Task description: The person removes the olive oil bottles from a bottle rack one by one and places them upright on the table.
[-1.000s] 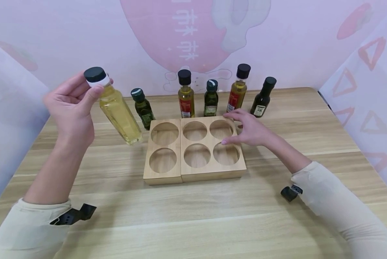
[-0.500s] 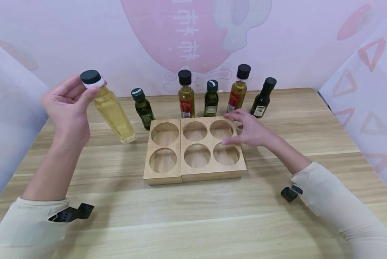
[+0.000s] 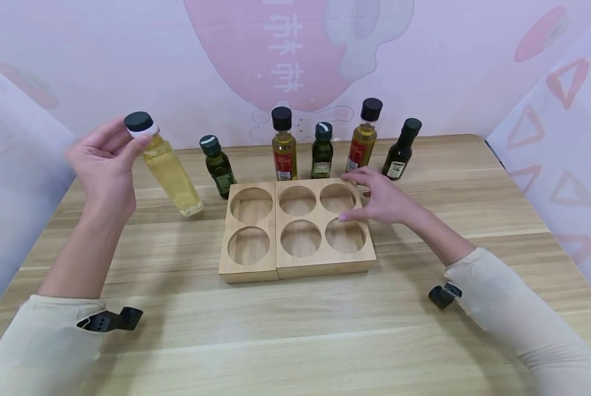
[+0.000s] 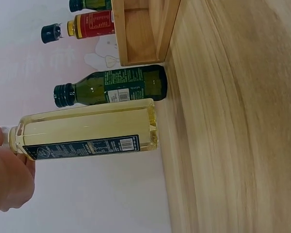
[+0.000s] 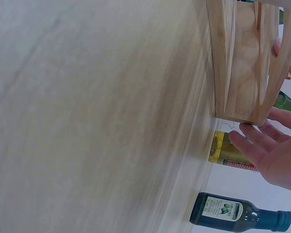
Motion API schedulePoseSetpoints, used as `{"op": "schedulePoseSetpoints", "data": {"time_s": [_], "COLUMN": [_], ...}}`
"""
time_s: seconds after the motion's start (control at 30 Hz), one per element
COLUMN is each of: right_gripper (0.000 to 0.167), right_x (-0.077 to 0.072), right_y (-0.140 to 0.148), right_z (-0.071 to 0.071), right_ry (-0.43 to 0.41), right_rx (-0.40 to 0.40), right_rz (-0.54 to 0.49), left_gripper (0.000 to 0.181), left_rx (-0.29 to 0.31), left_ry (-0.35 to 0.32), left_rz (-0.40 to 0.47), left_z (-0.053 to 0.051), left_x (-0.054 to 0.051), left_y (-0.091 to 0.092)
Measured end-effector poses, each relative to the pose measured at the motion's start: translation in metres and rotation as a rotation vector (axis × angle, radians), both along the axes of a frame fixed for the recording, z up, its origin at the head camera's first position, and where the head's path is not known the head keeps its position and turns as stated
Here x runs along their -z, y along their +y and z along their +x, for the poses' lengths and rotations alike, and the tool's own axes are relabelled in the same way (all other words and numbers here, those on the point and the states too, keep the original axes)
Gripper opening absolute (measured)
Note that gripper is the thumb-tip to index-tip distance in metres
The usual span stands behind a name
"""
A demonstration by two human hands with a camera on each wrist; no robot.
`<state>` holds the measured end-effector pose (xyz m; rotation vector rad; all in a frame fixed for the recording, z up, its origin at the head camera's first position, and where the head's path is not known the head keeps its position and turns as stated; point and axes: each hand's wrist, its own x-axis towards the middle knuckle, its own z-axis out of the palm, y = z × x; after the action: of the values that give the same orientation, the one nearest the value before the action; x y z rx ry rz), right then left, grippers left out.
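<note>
In the head view, a tall clear bottle of pale yellow oil hangs tilted above the table at the left. My left hand grips it by the neck, just under the black cap; its dark label shows in the left wrist view. A light wooden rack with several round holes stands mid-table. My right hand holds its far right corner, with the thumb on the top face and other fingers at the edge. The right wrist view shows those fingers against the rack's end.
Behind the rack stand a small green bottle, a red-labelled oil bottle, another green bottle, a second red-labelled bottle and a dark bottle. A printed wall borders the table's back edge.
My left hand has shifted slightly left with the oil bottle, whose base has drawn away from the rack. The right hand and the rack have kept their place.
</note>
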<state>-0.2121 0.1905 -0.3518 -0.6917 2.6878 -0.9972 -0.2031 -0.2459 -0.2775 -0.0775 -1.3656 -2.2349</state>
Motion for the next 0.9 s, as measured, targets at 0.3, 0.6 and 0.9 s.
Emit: {"op": "schedulePoseSetpoints", "data": {"time_s": [0.3,0.6,0.9], "right_gripper": [0.090,0.090,0.090], "right_x": [0.000,0.001,0.001], "right_y": [0.000,0.000,0.001], "right_z": [0.000,0.000,-0.001], "right_ry": [-0.003,-0.017,0.000], "right_rx": [-0.009,-0.004,-0.003], "right_rz": [-0.007,-0.007,-0.003], "left_gripper": [0.040,0.040,0.040], "left_rx": [0.016,0.006,-0.020], "left_ry": [-0.052,-0.056,-0.096], "left_rz": [-0.027,-0.049,-0.052], "left_z": [-0.007,-0.013,-0.017], "left_x": [0.005,0.009,0.011], "left_y": [-0.006,-0.008,-0.010]}}
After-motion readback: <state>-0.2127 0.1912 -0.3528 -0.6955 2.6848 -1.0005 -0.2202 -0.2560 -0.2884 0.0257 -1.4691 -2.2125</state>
